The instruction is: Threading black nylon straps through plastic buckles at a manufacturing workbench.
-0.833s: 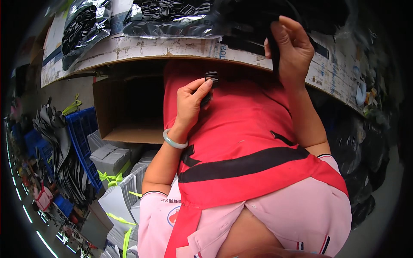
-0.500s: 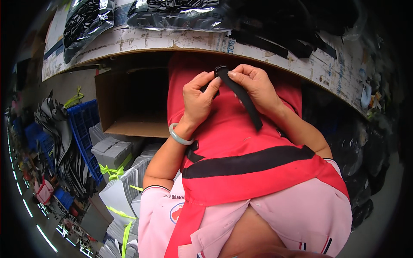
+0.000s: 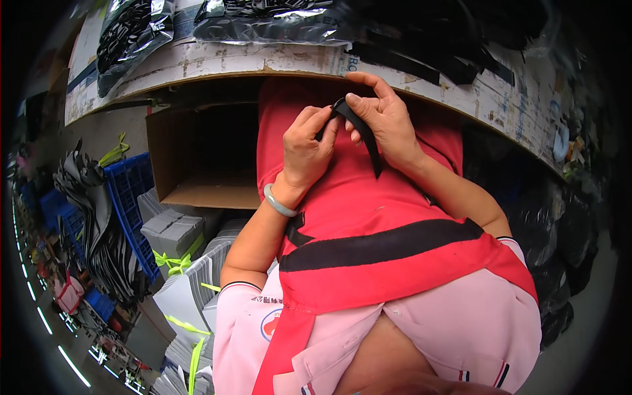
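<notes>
Above my red apron, my left hand pinches a black strap beside a small dark buckle-like piece. Part of that piece is hidden by the fingers. My right hand has its thumb at the strap's upper part, close to the buckle-like piece. Its index finger is lifted off toward the table edge, while other fingers curl behind the strap. The loose end hangs down over the apron between both hands.
Ahead is a worn white table edge with clear bags of black parts and loose black straps. An open cardboard box sits left, near a blue crate and bundled grey-white sheets. Dark plastic bags lie at right.
The strap's loose end has swung up and left and shows shorter. My right index finger has lifted away from the strap, and the right hand has shifted slightly left.
</notes>
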{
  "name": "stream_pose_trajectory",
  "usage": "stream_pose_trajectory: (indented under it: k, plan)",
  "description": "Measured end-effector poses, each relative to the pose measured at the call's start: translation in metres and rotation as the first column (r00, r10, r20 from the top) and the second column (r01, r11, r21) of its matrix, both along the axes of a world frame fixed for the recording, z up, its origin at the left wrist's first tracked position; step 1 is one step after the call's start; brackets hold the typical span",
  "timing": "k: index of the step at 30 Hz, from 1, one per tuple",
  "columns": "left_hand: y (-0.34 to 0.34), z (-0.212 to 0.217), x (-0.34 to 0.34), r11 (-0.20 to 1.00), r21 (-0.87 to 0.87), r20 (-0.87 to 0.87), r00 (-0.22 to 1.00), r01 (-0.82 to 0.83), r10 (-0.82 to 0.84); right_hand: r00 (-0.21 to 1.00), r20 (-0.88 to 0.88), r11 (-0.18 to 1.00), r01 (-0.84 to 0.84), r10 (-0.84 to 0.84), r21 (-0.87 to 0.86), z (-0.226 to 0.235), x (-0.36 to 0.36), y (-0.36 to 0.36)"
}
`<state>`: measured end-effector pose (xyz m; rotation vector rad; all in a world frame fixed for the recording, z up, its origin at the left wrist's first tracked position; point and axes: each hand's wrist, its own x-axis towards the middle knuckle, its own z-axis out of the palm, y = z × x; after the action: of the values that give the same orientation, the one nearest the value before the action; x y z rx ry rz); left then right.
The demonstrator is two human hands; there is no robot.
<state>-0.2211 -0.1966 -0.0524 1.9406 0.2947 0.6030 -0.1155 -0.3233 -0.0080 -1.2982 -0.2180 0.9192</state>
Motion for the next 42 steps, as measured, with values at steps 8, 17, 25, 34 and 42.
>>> stream_pose_trajectory:
  k: [8, 17, 25, 34, 42]
  plan:
    - [0.01, 0.003, -0.008, 0.499, -0.866, -0.128, 0.979, -0.033, -0.158, 0.965, -0.236, 0.99, -0.129, 0.113, -0.05, -0.017, 0.02, -0.006]
    - [0.008, 0.014, 0.003, 0.533, -0.831, -0.226, 0.972, -0.159, -0.061, 0.945, 0.326, 0.997, -0.036, 0.011, 0.07, 0.01, 0.002, -0.01]
    - [-0.002, 0.011, -0.004, 0.701, -0.698, -0.182, 0.983, -0.144, 0.02, 0.976, 0.135, 0.958, -0.131, 0.169, -0.254, 0.017, 0.003, -0.012]
    - [0.002, 0.018, -0.007, 0.715, -0.689, -0.176, 0.984, -0.117, -0.008, 0.963, 0.101, 0.942, -0.217, 0.249, -0.254, 0.016, 0.006, -0.009]
    - [0.009, 0.01, -0.011, 0.95, -0.274, 0.171, 0.98, 0.147, -0.103, 0.93, -0.22, 0.944, -0.318, 0.294, -0.085, -0.001, 0.018, -0.015]
